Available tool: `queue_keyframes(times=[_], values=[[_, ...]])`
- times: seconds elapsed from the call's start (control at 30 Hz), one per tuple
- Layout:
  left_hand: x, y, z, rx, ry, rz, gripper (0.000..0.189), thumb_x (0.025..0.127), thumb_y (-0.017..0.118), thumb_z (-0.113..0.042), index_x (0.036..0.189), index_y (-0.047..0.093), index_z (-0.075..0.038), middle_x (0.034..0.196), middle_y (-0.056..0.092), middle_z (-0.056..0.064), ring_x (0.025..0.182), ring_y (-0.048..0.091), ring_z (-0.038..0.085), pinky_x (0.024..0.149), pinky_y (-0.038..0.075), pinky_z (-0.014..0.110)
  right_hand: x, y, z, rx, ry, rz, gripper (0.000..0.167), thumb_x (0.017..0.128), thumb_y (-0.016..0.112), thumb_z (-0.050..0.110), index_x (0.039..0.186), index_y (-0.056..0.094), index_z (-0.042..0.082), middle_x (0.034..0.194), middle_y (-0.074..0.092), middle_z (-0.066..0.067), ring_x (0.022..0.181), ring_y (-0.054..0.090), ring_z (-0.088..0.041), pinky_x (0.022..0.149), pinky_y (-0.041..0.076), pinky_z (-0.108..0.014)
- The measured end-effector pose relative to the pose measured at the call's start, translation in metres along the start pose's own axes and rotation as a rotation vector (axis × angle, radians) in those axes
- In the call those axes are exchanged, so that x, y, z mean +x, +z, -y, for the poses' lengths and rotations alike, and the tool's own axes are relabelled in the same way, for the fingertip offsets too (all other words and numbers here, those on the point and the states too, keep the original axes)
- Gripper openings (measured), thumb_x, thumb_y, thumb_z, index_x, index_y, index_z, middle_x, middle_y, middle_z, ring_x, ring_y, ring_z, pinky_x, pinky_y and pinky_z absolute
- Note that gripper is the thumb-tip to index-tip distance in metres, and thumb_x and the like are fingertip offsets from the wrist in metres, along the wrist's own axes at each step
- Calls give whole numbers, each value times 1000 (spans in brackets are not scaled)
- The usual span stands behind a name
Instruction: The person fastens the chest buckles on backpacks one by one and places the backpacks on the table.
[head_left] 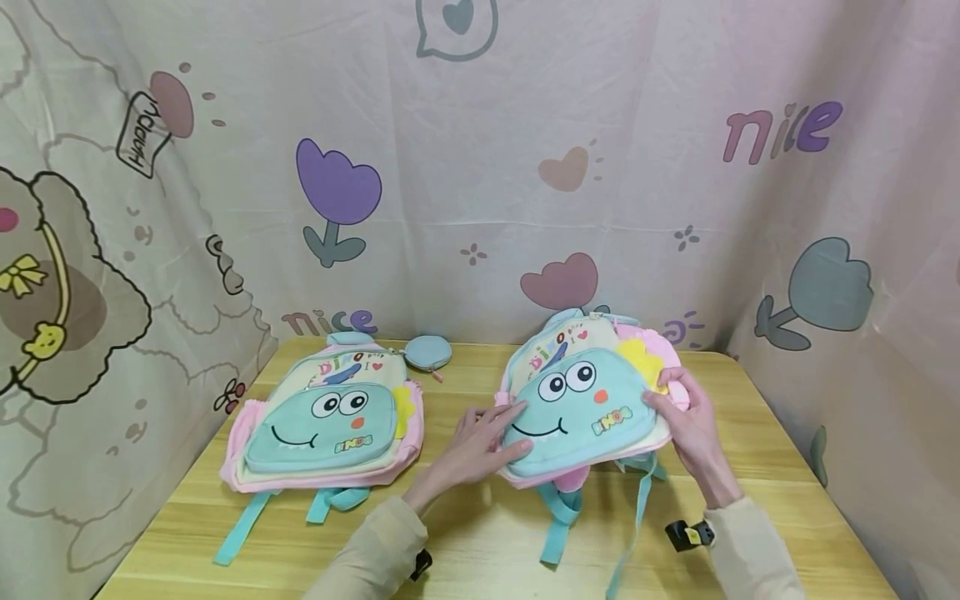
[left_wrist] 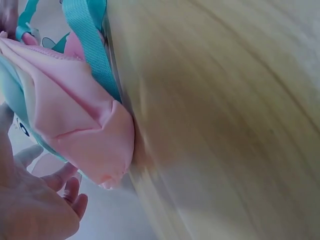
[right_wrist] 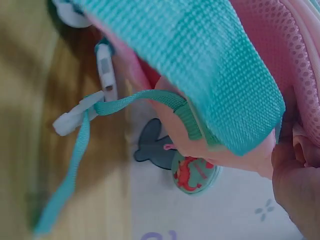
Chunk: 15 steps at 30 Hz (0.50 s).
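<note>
A child's backpack (head_left: 577,417) in mint and pink, with a cartoon face on its front pocket, stands tilted on the table at the right. My right hand (head_left: 693,421) grips its right edge, thumb in front and fingers behind. The right wrist view shows those fingers (right_wrist: 290,135) by the pink mesh back, near a wide teal strap (right_wrist: 200,65). My left hand (head_left: 480,442) touches the left front of the backpack, fingers spread. In the left wrist view, the left hand (left_wrist: 35,200) lies beside the pink side panel (left_wrist: 75,110).
A matching backpack (head_left: 322,425) lies on the left of the wooden table (head_left: 465,542), with a round mint pouch (head_left: 427,352) at its top right. Loose straps (head_left: 558,533) and a white buckle (right_wrist: 80,114) hang from the held backpack. A printed curtain (head_left: 480,167) stands behind.
</note>
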<state>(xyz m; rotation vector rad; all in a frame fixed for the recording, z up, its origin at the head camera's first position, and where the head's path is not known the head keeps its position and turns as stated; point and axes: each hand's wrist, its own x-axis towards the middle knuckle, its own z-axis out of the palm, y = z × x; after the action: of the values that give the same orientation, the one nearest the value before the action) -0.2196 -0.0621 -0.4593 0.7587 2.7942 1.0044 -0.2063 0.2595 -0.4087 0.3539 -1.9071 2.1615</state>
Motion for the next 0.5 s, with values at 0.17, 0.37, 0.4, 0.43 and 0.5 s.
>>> queue_keyframes(times=[0.17, 0.37, 0.4, 0.43, 0.5], values=[[2, 1, -2, -17, 17, -5, 67, 97, 57, -56, 157, 34, -36, 161, 40, 7, 122, 36, 31, 100, 30, 52, 6, 4, 12, -61, -52, -4, 26, 89, 55, -18, 96, 52, 7, 89, 67, -1, 63, 71, -11, 51, 57, -26], [3, 1, -5, -46, 25, -1, 67, 97, 57, -55, 157, 33, -37, 161, 40, 6, 125, 36, 31, 102, 31, 52, 12, 7, 23, -163, -92, -3, 22, 90, 59, -13, 96, 52, 7, 98, 61, 0, 66, 72, -8, 52, 56, -24], [4, 1, -5, -50, 27, -2, 67, 97, 58, -55, 157, 33, -36, 161, 40, 6, 125, 36, 32, 102, 31, 53, 13, 8, 24, -177, -98, -2, 22, 90, 59, -13, 96, 52, 6, 99, 60, 0, 67, 72, -8, 52, 56, -23], [4, 1, -6, -54, 31, -4, 67, 97, 58, -54, 157, 33, -36, 161, 40, 6, 126, 36, 32, 102, 31, 53, 15, 8, 26, -191, -104, -5, 22, 90, 60, -13, 95, 52, 7, 99, 59, 1, 67, 71, -7, 52, 56, -23], [5, 1, -6, -63, 38, -4, 67, 98, 59, -53, 157, 33, -36, 161, 40, 5, 126, 37, 32, 102, 31, 53, 17, 9, 29, -214, -114, -8, 21, 90, 60, -12, 95, 52, 7, 99, 58, 1, 67, 71, -6, 52, 56, -22]])
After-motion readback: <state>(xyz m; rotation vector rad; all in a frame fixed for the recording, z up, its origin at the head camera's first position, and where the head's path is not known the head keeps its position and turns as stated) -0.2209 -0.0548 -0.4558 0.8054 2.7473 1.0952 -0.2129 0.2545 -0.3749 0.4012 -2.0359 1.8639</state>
